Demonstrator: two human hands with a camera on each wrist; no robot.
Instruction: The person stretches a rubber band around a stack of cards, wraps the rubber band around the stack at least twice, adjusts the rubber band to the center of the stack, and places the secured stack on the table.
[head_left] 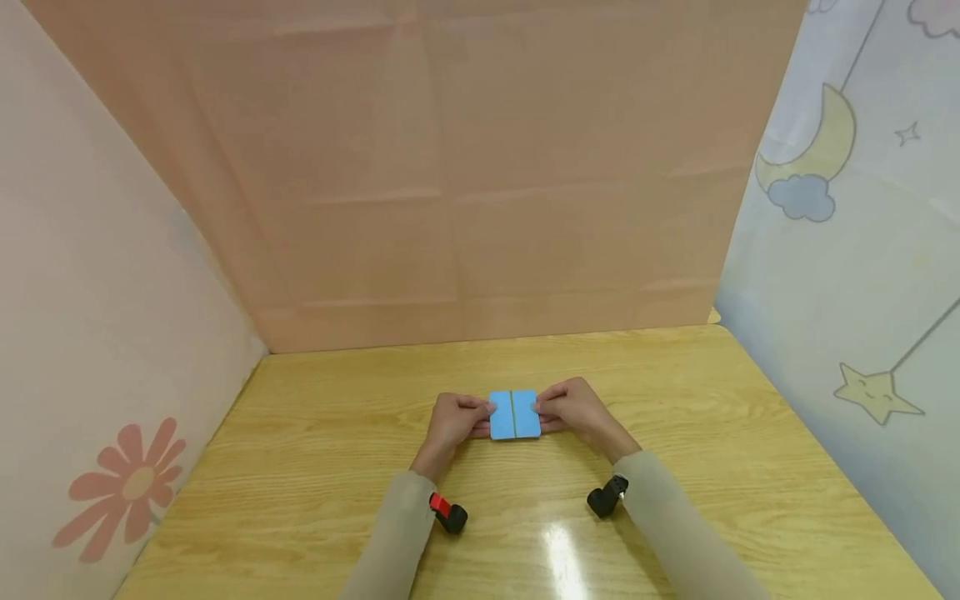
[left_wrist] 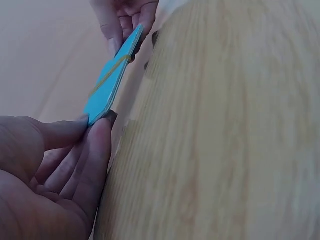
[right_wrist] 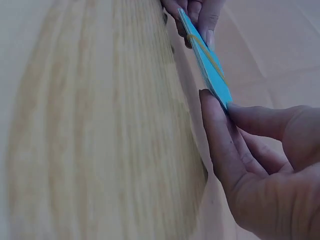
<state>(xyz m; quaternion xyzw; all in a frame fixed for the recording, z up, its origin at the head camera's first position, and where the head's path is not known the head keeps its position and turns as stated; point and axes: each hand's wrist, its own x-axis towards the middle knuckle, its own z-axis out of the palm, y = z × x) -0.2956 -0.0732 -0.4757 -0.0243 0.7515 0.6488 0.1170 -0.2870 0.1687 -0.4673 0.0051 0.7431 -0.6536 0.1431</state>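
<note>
A thin stack of blue cards (head_left: 501, 417) with rounded corners is held between both hands, close over the table. A yellowish rubber band (head_left: 513, 414) runs around its middle; the wrist views show it crossing the blue face and wrapping the edge of the stack (left_wrist: 102, 97). My left hand (head_left: 453, 421) pinches the left edge, thumb on the face and fingers beneath. On the opposite edge my right hand (head_left: 577, 410) pinches in the same way, its thumb (right_wrist: 260, 119) on top. The undersides of the cards are hidden.
The wood-grain table (head_left: 315, 483) spreads around the hands. A tan sheet (head_left: 480, 183) hangs behind its far edge, with pale decorated walls at the left (head_left: 90, 250) and right (head_left: 847, 275). A small black camera sits on each wrist.
</note>
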